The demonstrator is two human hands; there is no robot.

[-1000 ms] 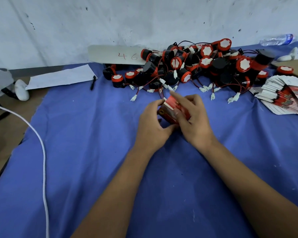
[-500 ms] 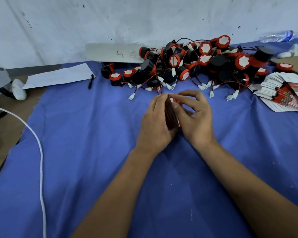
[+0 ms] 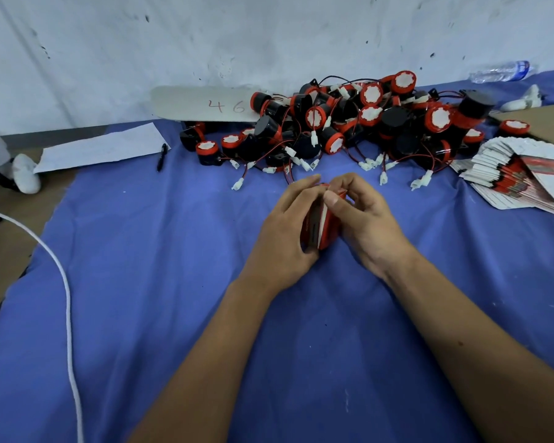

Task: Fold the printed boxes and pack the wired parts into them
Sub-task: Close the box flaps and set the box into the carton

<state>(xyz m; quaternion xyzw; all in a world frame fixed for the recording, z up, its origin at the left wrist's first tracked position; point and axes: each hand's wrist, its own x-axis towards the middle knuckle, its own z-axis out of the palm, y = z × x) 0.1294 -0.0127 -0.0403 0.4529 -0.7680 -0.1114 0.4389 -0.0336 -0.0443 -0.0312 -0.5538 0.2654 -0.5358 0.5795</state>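
1. Gripping a small red printed box (image 3: pixel 320 223) from both sides, the two hands meet over the middle of the blue cloth (image 3: pixel 173 282).
2. On the left hand (image 3: pixel 288 231), the fingers lie close together and curve along the box's left face, with the thumb under its near end.
3. On the right hand (image 3: pixel 363 215), the fingers are bent over the box's far top edge, and the thumb presses on the white-edged flap there.
4. One box is in the hands, standing on edge, held just above or on the cloth; I cannot tell which.
5. Beyond the hands, against the wall, lies one tangled pile of wired parts (image 3: pixel 349 126): black cylinders with red caps, red-and-black leads and white plugs, too many and too overlapped to count.
6. One fanned stack of flat boxes (image 3: pixel 518 177) sits at the right edge of the cloth.
7. Also visible: one pen (image 3: pixel 163 156), one sheet of paper (image 3: pixel 103 148), one card marked "46" (image 3: pixel 205 103), one plastic bottle (image 3: pixel 501 71), and one white cord (image 3: pixel 61 282).
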